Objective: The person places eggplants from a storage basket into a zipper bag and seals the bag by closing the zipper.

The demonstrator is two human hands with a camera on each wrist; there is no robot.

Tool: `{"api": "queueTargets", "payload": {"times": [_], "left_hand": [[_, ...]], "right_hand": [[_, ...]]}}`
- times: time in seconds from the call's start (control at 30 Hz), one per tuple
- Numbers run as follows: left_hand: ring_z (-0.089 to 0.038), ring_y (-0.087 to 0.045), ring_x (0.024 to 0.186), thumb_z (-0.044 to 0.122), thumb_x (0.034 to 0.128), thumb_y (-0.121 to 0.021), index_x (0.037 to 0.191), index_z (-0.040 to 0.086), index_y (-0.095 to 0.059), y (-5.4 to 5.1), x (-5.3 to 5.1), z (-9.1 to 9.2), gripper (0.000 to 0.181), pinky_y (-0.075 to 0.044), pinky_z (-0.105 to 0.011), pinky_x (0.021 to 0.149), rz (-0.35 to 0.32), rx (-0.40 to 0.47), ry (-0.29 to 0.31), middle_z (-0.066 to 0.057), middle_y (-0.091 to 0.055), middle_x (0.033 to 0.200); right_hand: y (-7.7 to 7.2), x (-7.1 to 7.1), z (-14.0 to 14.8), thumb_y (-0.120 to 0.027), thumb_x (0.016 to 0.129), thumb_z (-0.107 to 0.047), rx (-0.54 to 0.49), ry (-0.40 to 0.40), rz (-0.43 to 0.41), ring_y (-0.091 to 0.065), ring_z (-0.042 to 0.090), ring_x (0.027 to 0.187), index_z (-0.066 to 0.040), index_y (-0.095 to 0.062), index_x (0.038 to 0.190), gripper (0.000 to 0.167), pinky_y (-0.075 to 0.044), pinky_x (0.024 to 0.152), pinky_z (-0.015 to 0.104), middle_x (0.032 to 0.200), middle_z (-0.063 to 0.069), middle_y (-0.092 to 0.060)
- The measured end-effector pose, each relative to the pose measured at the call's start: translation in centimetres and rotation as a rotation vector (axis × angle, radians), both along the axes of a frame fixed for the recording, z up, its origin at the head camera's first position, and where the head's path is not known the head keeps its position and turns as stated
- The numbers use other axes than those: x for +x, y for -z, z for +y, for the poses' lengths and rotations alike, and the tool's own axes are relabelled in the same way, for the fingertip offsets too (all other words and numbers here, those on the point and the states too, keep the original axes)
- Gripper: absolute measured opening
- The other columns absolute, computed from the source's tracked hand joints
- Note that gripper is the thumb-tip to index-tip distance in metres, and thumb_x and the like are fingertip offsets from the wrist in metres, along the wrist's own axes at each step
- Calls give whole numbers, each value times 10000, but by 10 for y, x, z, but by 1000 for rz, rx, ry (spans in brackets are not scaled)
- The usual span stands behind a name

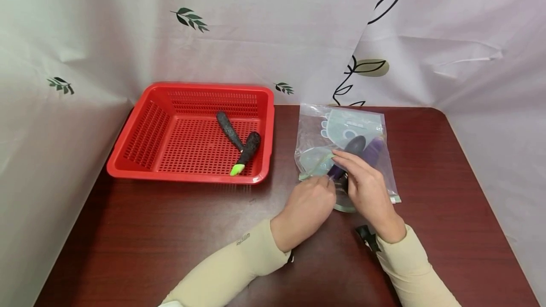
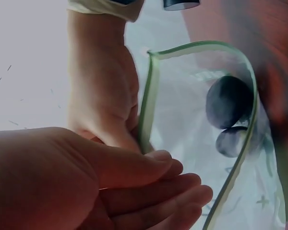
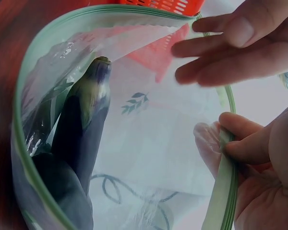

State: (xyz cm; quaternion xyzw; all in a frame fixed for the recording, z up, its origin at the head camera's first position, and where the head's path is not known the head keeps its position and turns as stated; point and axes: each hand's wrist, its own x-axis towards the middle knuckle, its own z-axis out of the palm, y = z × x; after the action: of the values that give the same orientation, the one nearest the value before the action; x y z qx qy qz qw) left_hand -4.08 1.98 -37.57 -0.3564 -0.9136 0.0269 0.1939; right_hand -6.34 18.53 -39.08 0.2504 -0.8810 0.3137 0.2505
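A clear zip bag (image 1: 309, 127) with a green rim lies toward the back right. Inside it are dark purple eggplants (image 1: 355, 145); one shows its stem end (image 3: 81, 129) in the right wrist view, and two rounded dark ends (image 2: 229, 101) appear in the left. My right hand (image 1: 368, 193) (image 3: 271, 165) pinches the bag's rim between thumb and finger. Beside it, my left hand (image 1: 304, 210) (image 2: 96, 182) hangs with its fingers mostly straight at the bag's mouth; whether it touches the plastic is unclear.
Left of the bag stands a red perforated basket (image 1: 192, 177). It holds a long dark item (image 1: 228, 129) and a black one with a bright green tip (image 1: 249, 148). White curtains (image 1: 239, 37) with leaf prints enclose the dark red-brown table (image 1: 170, 231).
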Motion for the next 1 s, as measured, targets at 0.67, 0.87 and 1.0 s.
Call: {"api": "queueTargets", "payload": {"times": [0.67, 0.87, 1.0], "left_hand": [[-177, -660, 687, 172, 905, -736, 871, 108, -741, -30, -6, -54, 72, -536, -345, 579, -343, 235, -51, -2, -654, 780], [-187, -681, 778, 149, 888, -744, 931, 111, -749, -34, -12, -72, 58, -548, -371, 641, -398, 317, -84, -1, -686, 849], [-205, -695, 856, 140, 875, -763, 1038, 96, -764, -37, -15, -82, 169, -563, -382, 704, -422, 372, -122, -27, -720, 955]], "right_hand": [[1, 0, 0, -591, 847, 224, 3, 12, 17, -671, 234, 1118, 3, -724, 1163, 407, -535, 806, 393, 1267, 60, -683], [0, -1, -1, -574, 852, 226, -4, 6, 27, -678, 248, 1101, 8, -723, 1158, 404, -527, 838, 329, 1250, 72, -690], [0, -1, -2, -558, 857, 222, -24, 7, 14, -682, 282, 1079, 12, -726, 1144, 393, -448, 918, 151, 1224, 92, -698]]}}
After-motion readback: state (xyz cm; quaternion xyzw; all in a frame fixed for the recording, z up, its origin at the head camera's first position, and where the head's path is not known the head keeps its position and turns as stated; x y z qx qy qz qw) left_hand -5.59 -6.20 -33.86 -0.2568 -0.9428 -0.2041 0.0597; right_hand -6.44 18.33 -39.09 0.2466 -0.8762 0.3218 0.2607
